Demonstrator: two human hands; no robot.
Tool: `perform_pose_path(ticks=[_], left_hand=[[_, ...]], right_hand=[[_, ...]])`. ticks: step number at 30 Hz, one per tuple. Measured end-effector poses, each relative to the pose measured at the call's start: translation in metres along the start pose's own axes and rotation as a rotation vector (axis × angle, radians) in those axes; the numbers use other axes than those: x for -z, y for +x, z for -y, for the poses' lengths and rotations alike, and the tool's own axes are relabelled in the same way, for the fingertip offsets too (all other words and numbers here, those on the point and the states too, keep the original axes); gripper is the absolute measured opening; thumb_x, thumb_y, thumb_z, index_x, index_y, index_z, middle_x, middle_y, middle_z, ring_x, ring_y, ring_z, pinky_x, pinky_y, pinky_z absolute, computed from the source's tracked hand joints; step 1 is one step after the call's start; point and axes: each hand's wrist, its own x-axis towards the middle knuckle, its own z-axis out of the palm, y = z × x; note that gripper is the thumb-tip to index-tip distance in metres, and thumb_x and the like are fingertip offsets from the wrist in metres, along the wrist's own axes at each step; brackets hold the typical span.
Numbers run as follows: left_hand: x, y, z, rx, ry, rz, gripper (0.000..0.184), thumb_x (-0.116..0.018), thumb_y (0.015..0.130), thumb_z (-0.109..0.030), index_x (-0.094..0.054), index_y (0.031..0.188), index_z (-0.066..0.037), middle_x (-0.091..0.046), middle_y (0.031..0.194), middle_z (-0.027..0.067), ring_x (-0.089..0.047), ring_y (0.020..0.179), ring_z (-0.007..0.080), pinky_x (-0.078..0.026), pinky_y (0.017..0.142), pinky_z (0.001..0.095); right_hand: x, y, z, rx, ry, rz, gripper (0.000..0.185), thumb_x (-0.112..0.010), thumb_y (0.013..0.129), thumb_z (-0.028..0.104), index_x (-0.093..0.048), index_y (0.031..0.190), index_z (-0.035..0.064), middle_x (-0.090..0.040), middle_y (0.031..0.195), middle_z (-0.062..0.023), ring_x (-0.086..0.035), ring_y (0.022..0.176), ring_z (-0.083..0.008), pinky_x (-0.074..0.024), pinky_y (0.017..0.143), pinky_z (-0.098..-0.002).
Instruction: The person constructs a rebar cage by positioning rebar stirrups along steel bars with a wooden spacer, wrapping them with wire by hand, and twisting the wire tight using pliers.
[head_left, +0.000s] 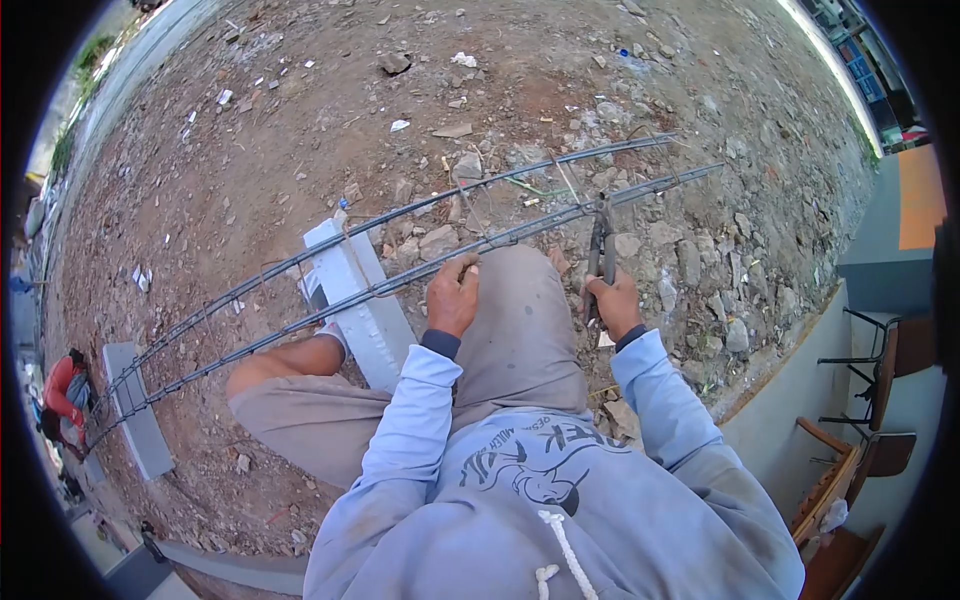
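Across grey blocks (378, 345) on the ground (300, 150) lies the rebar (425, 269); the right hand (613, 301) grips pliers (596, 247) at its near side, while the left hand (455, 297) curls close by, its hold unclear.

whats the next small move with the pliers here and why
Probably a slight turn of the pliers, if they have a tie in their jaws, which is too small to tell. The right hand grips the handles, and the head is at the near rods, close to where a thin crosspiece meets them, so a small twist there seems the likely step.
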Motion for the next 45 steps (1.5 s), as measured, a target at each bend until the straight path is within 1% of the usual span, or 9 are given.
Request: perform_pose_path(ticks=[7, 11, 18, 23, 29, 33, 38, 41, 45], left_hand=[[0.061, -0.03, -0.033, -0.068, 0.075, -0.111, 0.021, -0.056, 0.085, -0.016, -0.065, 0.099, -0.004, -0.065, 0.096, 0.0161, -0.062, 0.089, 0.033, -0.049, 0.079, 0.0389], [0.098, -0.057, -0.055, 0.115, 0.089, -0.261, 0.021, -0.056, 0.085, -0.017, -0.064, 0.1, -0.003, -0.065, 0.093, 0.0158, -0.062, 0.087, 0.0336, -0.048, 0.078, 0.0399], [0.082, -0.048, -0.074, -0.233, 0.045, -0.108, 0.026, -0.057, 0.085, -0.014, -0.06, 0.107, -0.002, -0.062, 0.099, 0.0149, -0.061, 0.086, 0.0337, -0.048, 0.078, 0.0414], [0.174, -0.066, -0.089, -0.167, 0.002, -0.197, 0.029, -0.059, 0.085, -0.013, -0.058, 0.112, -0.001, -0.061, 0.1, 0.0155, -0.062, 0.089, 0.0313, -0.05, 0.079, 0.0383], [0.323, -0.122, -0.008, 0.138, -0.646, -0.852, 0.029, -0.052, 0.095, -0.018, -0.058, 0.115, 0.001, -0.065, 0.097, 0.0099, -0.064, 0.082, 0.0151, -0.051, 0.074, 0.0263], [0.361, -0.207, 0.168, 0.653, 0.055, -1.284, 0.027, -0.057, 0.089, -0.02, -0.063, 0.109, -0.002, -0.067, 0.092, 0.0103, -0.064, 0.082, 0.0219, -0.049, 0.071, 0.0337], [0.307, -0.27, 0.241, 1.165, 0.345, -0.717, 0.028, -0.062, 0.081, -0.02, -0.065, 0.105, -0.007, -0.065, 0.099, 0.0138, -0.06, 0.095, 0.0313, -0.047, 0.083, 0.0408], [0.25, -0.264, 0.259, 0.805, 0.681, -0.504, 0.026, -0.057, 0.082, -0.019, -0.066, 0.105, -0.01, -0.063, 0.107, 0.0122, -0.056, 0.106, 0.0283, -0.039, 0.097, 0.0448], [0.231, -0.238, 0.275, 0.894, 0.809, -0.011, 0.029, -0.047, 0.084, -0.018, -0.068, 0.103, -0.013, -0.061, 0.112, 0.009, -0.053, 0.114, 0.0253, -0.017, 0.11, 0.0544]], right_hand=[[0.025, 0.009, -0.091, 0.346, -0.463, 0.087, 0.018, -0.06, 0.081, 0.006, -0.058, 0.096, -0.0031, -0.06, 0.076, -0.008, -0.056, 0.058, -0.0173, -0.047, 0.054, -0.0314], [0.055, 0.029, -0.148, 0.361, -0.947, 0.187, 0.025, -0.06, 0.08, 0.007, -0.056, 0.102, -0.0045, -0.062, 0.087, -0.0196, -0.062, 0.075, -0.0287, -0.0497, 0.068, -0.039], [0.07, 0.071, -0.191, 0.434, -1.137, 0.287, 0.038, -0.056, 0.08, 0.013, -0.056, 0.114, -0.0027, -0.057, 0.108, -0.0299, -0.054, 0.102, -0.0453, -0.0427, 0.089, -0.0461], [0.061, 0.11, -0.141, 0.236, -1.377, 0.232, 0.036, -0.057, 0.081, 0.022, -0.061, 0.108, 0.0003, -0.063, 0.096, -0.023, -0.059, 0.091, -0.0415, -0.0453, 0.083, -0.0484], [-0.003, 0.104, -0.047, -0.118, -1.174, 0.185, 0.031, -0.057, 0.082, 0.023, -0.065, 0.105, 0.0033, -0.066, 0.094, -0.0148, -0.065, 0.075, -0.0246, -0.051, 0.056, -0.0378], [-0.033, 0.09, -0.021, 0.041, -1.317, 0.218, 0.028, -0.053, 0.082, 0.017, -0.066, 0.103, 0.003, -0.066, 0.083, -0.0124, -0.063, 0.065, -0.021, -0.049, 0.048, -0.034], [0.009, 0.113, -0.024, 0.272, -1.526, 0.26, 0.029, -0.05, 0.081, 0.016, -0.066, 0.101, 0.0025, -0.065, 0.076, -0.012, -0.062, 0.062, -0.0217, -0.0486, 0.053, -0.0335], [-0.037, 0.048, 0.02, 0.033, -1.452, 0.136, 0.028, -0.05, 0.08, 0.017, -0.067, 0.097, 0.0014, -0.067, 0.083, -0.0166, -0.065, 0.071, -0.0257, -0.0493, 0.066, -0.0366], [-0.015, 0.052, 0.016, 0.179, -1.411, 0.15, 0.029, -0.05, 0.082, 0.016, -0.065, 0.101, 0.0019, -0.066, 0.081, -0.0118, -0.063, 0.068, -0.0201, -0.0494, 0.058, -0.0329]])
